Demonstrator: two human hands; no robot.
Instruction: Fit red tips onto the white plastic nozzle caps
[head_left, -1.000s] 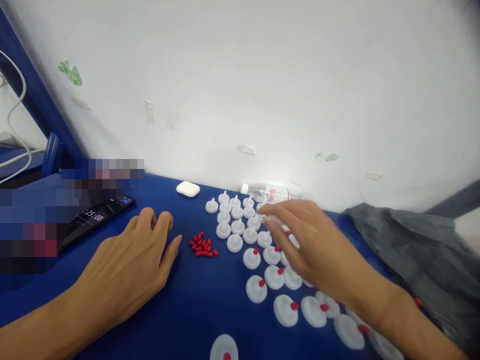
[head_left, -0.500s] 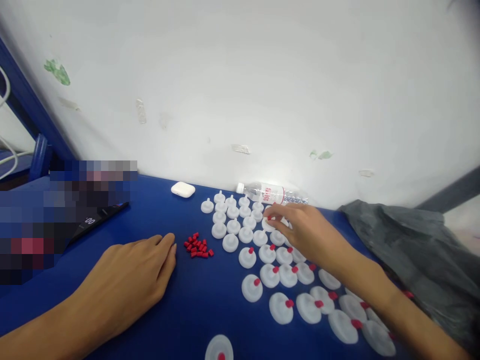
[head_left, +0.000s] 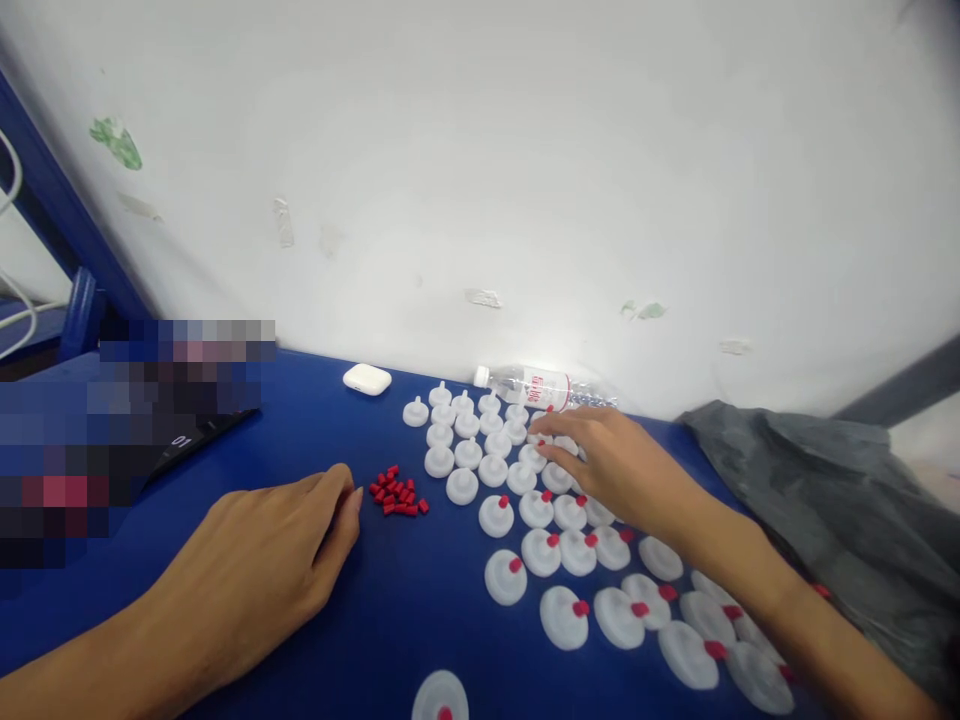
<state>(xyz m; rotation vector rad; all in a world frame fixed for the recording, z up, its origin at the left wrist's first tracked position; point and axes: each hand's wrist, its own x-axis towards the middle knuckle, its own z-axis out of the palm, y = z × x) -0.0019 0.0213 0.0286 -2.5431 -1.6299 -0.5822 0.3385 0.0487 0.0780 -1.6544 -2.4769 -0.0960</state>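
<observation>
Several white round plastic discs with a short stem, like funnel-shaped lids, stand in rows on the blue table; one bare disc (head_left: 462, 486) is at the near end of its group. Discs nearer to me carry red caps on their stems, such as this capped disc (head_left: 506, 577). My right hand (head_left: 611, 455) is over the far discs, its thumb and index finger apart beside a disc (head_left: 533, 458) with a red cap. Resting on the table, my left hand (head_left: 277, 540) has loosely bent, parted fingers just left of a pile of loose red caps (head_left: 397, 490); nothing shows in it.
A clear plastic bottle (head_left: 546, 386) lies along the white wall. Left of it is a white earbud case (head_left: 367, 379). A dark phone (head_left: 187, 440) showing digits lies at left, partly pixelated. Grey cloth (head_left: 817, 480) covers the right side.
The fingers of my right hand have parted from the disc they were touching. My left thumb has moved forward, toward the red caps.
</observation>
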